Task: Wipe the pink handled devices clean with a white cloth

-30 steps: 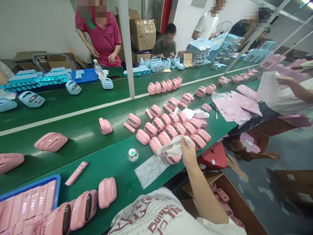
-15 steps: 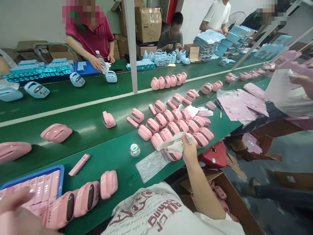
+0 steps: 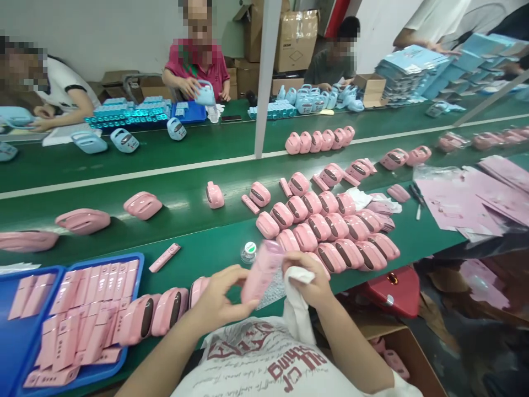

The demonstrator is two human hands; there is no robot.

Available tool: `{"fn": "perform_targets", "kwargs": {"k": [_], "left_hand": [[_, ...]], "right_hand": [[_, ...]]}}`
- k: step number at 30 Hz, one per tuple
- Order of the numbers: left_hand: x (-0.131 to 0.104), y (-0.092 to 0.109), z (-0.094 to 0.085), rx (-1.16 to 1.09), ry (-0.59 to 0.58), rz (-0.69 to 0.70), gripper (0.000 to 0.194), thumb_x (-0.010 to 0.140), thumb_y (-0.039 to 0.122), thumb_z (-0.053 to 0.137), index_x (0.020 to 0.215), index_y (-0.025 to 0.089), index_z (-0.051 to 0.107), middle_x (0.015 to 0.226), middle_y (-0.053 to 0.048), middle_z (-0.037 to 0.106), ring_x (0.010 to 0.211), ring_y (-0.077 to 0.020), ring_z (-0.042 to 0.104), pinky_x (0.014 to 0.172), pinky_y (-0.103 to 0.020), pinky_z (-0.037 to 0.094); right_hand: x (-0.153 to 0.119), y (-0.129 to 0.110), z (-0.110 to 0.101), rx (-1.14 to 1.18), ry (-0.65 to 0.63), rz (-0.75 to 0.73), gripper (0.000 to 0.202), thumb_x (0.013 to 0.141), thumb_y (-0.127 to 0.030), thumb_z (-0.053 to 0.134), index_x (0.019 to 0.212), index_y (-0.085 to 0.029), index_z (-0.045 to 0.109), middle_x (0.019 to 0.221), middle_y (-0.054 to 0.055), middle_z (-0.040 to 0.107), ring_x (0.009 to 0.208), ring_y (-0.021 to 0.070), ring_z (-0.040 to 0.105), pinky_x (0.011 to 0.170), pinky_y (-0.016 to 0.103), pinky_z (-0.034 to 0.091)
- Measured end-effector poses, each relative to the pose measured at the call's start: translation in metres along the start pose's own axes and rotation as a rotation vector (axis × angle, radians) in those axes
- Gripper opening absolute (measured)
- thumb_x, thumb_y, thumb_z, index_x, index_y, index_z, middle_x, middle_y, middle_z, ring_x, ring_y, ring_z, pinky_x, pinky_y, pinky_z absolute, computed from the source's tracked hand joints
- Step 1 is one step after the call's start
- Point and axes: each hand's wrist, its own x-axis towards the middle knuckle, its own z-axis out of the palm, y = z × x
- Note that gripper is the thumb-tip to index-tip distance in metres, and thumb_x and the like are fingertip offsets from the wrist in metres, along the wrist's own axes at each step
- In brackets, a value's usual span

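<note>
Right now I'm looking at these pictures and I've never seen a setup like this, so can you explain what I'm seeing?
There is no robot here: these are a person's own bare hands. Every picture comes from one camera worn on that person's head, looking forward and down. The left hand holds a pink bar, slightly blurred. The right hand, close beside it, holds a white cloth. On the green table are rows of pink cases, a small jar and blue trays with more bars. Farther back, other people are near light-blue cases.
</note>
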Motion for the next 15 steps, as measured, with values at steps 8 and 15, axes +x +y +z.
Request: {"fn": "perform_targets", "kwargs": {"k": [8,15], "left_hand": [[0.037,-0.033,0.007,0.141,-0.207,0.103,0.036,0.080,0.041,0.063,0.109,0.019,0.065,0.099,-0.005,0.064,0.090,-0.0168,0.058,0.080,-0.026,0.044],[0.055,-0.151,-0.101,0.536,0.363,-0.781,0.037,0.075,0.018,0.060,0.107,0.001,0.055,0.121,-0.033,0.049,0.124,-0.0428,0.041,0.098,-0.057,0.030]], "right_hand": [[0.007,0.026,0.001,-0.202,-0.133,0.088,0.041,0.068,-0.043,0.069,0.097,-0.013,0.066,0.082,0.008,0.065,0.077,0.0173,0.063,0.069,0.025,0.053],[0.004,0.068,-0.041,-0.343,0.019,0.306,0.032,0.059,-0.042,0.075,0.063,-0.014,0.059,0.060,0.006,0.058,0.067,0.0195,0.061,0.061,0.029,0.054]]}}
